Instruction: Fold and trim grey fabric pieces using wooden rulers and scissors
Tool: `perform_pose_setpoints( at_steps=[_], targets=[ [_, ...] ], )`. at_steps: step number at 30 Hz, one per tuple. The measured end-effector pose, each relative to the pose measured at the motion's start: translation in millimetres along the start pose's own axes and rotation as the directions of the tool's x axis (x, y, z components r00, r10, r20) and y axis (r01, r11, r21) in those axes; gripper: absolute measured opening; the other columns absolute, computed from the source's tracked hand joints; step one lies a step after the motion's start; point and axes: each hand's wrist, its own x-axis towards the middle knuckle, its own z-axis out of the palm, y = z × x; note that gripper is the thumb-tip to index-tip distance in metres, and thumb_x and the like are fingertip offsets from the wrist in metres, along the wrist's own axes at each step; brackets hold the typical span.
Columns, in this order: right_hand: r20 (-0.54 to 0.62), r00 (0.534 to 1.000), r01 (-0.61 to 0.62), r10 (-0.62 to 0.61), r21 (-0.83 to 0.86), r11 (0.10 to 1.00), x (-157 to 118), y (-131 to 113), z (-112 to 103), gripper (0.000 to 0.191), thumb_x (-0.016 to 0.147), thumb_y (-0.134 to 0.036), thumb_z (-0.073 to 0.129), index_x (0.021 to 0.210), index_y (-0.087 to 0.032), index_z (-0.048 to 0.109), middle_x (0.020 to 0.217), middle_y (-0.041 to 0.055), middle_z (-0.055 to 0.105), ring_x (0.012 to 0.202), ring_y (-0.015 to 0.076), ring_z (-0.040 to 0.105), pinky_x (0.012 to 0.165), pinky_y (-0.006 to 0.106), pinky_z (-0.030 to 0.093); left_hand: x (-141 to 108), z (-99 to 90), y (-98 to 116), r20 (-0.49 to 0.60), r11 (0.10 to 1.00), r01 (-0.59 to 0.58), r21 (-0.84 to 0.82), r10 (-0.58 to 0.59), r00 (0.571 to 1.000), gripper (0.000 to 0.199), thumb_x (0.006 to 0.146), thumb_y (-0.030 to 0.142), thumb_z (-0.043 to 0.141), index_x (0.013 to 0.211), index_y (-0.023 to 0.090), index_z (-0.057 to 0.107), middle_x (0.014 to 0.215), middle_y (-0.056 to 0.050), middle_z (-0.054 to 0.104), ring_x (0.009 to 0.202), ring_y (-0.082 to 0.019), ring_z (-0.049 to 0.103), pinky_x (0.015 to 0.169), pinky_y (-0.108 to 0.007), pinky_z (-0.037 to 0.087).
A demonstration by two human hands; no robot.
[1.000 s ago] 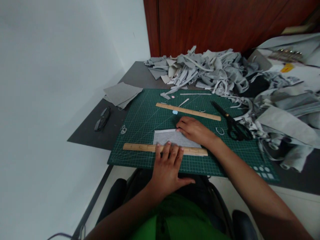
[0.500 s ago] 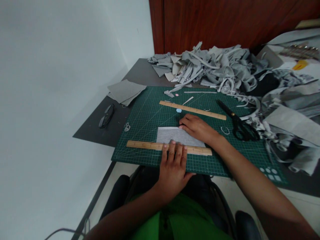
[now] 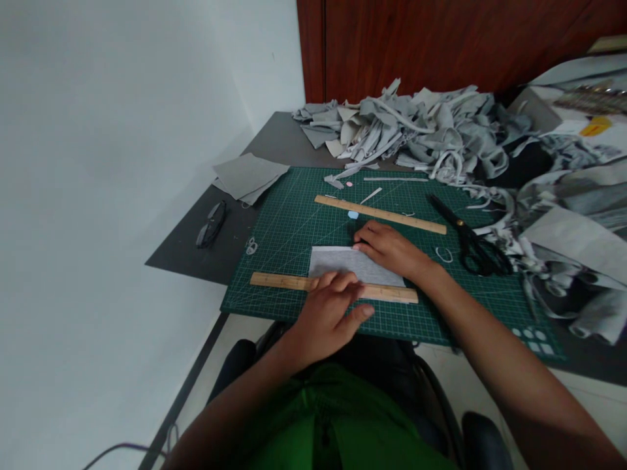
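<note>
A light grey fabric piece [image 3: 333,260] lies on the green cutting mat [image 3: 284,222], with a wooden ruler [image 3: 281,281] across its near edge. Over the ruler and the fabric's lower part is my left hand [image 3: 327,316], fingers bent, thumb held apart to the right; its fingertips are partly hidden. My right hand [image 3: 386,248] rests at the fabric's far edge, fingers curled, thumb and forefinger together on that edge. Whatever the right fingers may pinch is too small to make out beyond the fabric edge.
A second wooden ruler [image 3: 382,213] lies farther back on the mat. Black scissors [image 3: 473,245] are at the right, beside heaped grey scraps [image 3: 441,127]. Stacked grey pieces [image 3: 249,176] and eyeglasses [image 3: 212,224] lie at the left. A white box [image 3: 543,108] stands back right.
My left hand has gone from fingers stretched flat over the ruler to bent fingers, turned and shifted slightly left. My right hand stays at the fabric's far edge. The view has shifted slightly.
</note>
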Motion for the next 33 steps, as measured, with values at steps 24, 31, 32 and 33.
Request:
perform_pose_setpoints(
  at_steps=[24,31,32,33],
  targets=[
    [-0.010,1.000,-0.015,0.016,0.039,0.999,1,0,-2,0.019,0.104,-0.030,0.054,0.105,-0.019,0.069,0.101,0.0125,0.065,0.098,0.0304,0.062,0.087,0.043,0.048,18,-2.5,-32,-0.130,0.984,0.103,-0.144,-0.122,0.984,0.029,0.090,0.003,0.059,0.089,0.022,0.080,0.094,-0.003,0.073,0.096,-0.022,0.064,0.092,-0.040,0.052],
    [-0.003,1.000,-0.002,0.002,0.009,1.000,0,3,1,0.022,0.106,-0.033,0.052,0.105,-0.018,0.067,0.102,0.0122,0.063,0.097,0.0290,0.062,0.088,0.042,0.049,19,-9.7,-32,-0.101,0.985,0.169,-0.032,-0.172,0.980,0.019,0.092,0.009,0.067,0.087,0.023,0.080,0.095,-0.001,0.076,0.095,-0.024,0.065,0.092,-0.042,0.049],
    [-0.001,1.000,-0.001,0.001,0.005,1.000,0,4,1,0.022,0.106,-0.033,0.051,0.106,-0.018,0.067,0.102,0.0120,0.063,0.097,0.0288,0.062,0.088,0.042,0.048,19,-9.3,-31,-0.105,0.985,0.173,-0.021,-0.175,0.979,0.019,0.092,0.010,0.067,0.087,0.023,0.080,0.095,-0.001,0.076,0.094,-0.024,0.064,0.091,-0.041,0.048],
    [0.001,1.000,-0.001,0.001,0.001,1.000,0,5,1,0.022,0.106,-0.033,0.051,0.106,-0.018,0.067,0.102,0.0119,0.063,0.097,0.0287,0.062,0.088,0.042,0.048,18,-8.8,-31,-0.111,0.984,0.177,-0.013,-0.177,0.978,0.020,0.092,0.009,0.067,0.088,0.023,0.079,0.095,-0.001,0.076,0.094,-0.023,0.064,0.091,-0.041,0.048]
  ],
)
